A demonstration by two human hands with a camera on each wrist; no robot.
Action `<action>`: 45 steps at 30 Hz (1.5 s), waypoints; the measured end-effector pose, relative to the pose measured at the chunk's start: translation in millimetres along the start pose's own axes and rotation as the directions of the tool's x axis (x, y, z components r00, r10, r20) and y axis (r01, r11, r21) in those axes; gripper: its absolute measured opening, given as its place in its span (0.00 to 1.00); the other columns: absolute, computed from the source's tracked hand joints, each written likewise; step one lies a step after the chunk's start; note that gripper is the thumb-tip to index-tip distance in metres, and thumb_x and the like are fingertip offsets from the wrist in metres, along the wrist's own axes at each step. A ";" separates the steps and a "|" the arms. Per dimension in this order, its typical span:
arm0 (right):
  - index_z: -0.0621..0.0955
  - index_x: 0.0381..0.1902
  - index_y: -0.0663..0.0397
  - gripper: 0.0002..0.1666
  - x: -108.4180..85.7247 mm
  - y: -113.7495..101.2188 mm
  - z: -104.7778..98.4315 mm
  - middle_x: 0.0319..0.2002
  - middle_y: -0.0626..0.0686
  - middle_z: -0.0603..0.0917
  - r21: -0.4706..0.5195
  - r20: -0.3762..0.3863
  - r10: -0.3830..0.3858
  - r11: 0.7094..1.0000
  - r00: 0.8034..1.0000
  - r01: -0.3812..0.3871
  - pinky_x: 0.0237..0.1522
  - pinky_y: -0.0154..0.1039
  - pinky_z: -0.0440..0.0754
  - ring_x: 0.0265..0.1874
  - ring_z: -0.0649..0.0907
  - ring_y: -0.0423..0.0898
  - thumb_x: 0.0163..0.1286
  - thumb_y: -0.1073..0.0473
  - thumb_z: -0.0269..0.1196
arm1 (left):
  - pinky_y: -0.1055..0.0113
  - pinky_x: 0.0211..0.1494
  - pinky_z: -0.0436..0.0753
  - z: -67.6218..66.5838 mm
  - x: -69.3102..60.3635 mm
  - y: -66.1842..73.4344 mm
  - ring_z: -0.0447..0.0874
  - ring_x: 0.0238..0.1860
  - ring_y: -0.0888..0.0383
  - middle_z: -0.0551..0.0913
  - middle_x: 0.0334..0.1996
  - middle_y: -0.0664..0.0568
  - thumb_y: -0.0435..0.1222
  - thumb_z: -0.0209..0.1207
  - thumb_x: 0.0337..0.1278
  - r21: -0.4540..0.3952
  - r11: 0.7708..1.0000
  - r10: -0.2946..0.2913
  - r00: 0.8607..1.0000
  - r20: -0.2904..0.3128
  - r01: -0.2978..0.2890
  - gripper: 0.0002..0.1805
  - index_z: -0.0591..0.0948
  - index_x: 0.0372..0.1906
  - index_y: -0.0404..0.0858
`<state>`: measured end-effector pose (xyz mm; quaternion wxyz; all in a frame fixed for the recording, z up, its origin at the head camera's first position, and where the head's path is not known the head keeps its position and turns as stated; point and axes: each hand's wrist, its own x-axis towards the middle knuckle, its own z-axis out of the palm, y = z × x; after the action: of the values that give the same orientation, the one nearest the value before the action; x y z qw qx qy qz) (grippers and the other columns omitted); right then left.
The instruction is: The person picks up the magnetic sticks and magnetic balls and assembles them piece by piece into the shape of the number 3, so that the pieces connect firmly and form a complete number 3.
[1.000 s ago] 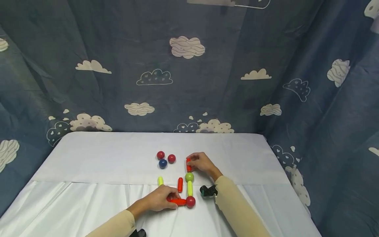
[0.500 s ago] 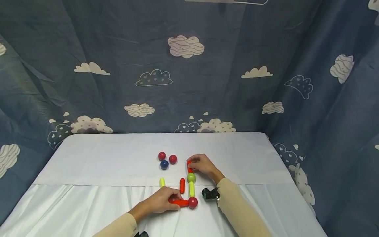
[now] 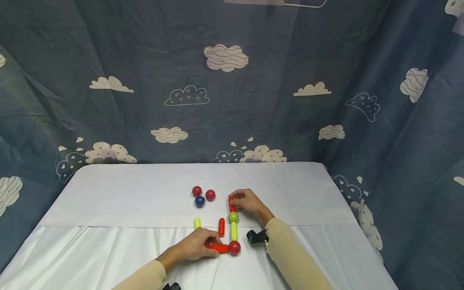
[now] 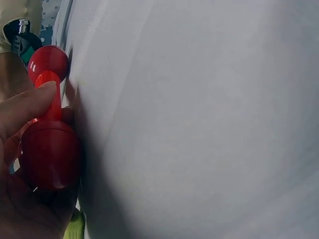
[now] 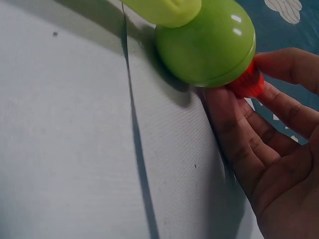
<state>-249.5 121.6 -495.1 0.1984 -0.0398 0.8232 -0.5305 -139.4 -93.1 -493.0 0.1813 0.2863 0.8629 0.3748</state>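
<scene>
My left hand pinches a red rod between thumb and fingers. One end of that rod meets a red ball; the left wrist view shows another red ball at its near end, against the palm. From the far ball a yellow-green rod runs away from me to a green ball. A second red rod extends beyond the green ball, and my right hand grips it with thumb and fingertips. In the right wrist view, only a short ridged part of this rod shows.
A loose red rod lies between the hands. Another yellow-green rod sticks out behind the left hand, its near end hidden. Two red balls and a blue ball sit farther back on the white cloth. A dark cloud-patterned curtain hangs behind.
</scene>
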 end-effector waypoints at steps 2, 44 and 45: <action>0.81 0.50 0.62 0.16 1.3 -1.8 1.4 0.40 0.55 0.82 -0.006 0.012 0.003 1.000 1.000 -0.003 0.38 0.38 0.83 0.32 0.81 0.47 0.64 0.63 0.63 | 0.71 0.38 0.68 -0.7 -2.2 -0.5 0.68 0.31 0.69 0.77 0.29 0.66 0.37 0.71 0.46 0.001 1.000 0.006 1.000 -0.007 -0.006 0.10 0.81 0.34 0.45; 0.83 0.48 0.49 0.24 64.6 -68.9 14.7 0.39 0.52 0.82 -0.337 0.323 0.040 0.939 0.946 0.075 0.39 0.39 0.79 0.32 0.78 0.46 0.52 0.70 0.71 | 0.71 0.39 0.67 -3.3 0.4 1.5 0.67 0.31 0.68 0.75 0.26 0.66 0.38 0.71 0.47 -0.010 0.999 -0.041 0.999 0.009 0.041 0.11 0.83 0.37 0.44; 0.83 0.48 0.49 0.24 64.9 -68.9 16.4 0.39 0.51 0.82 -0.343 0.329 0.042 0.936 0.943 0.077 0.39 0.39 0.79 0.33 0.78 0.46 0.52 0.70 0.72 | 0.71 0.39 0.67 -2.6 0.4 1.6 0.67 0.31 0.68 0.75 0.27 0.66 0.38 0.71 0.47 -0.013 0.999 -0.042 0.999 0.008 0.042 0.11 0.83 0.37 0.44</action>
<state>-313.0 59.7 -458.2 0.3187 -0.1705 0.8591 -0.3623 -140.5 -93.4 -490.2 0.1944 0.2687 0.8655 0.3753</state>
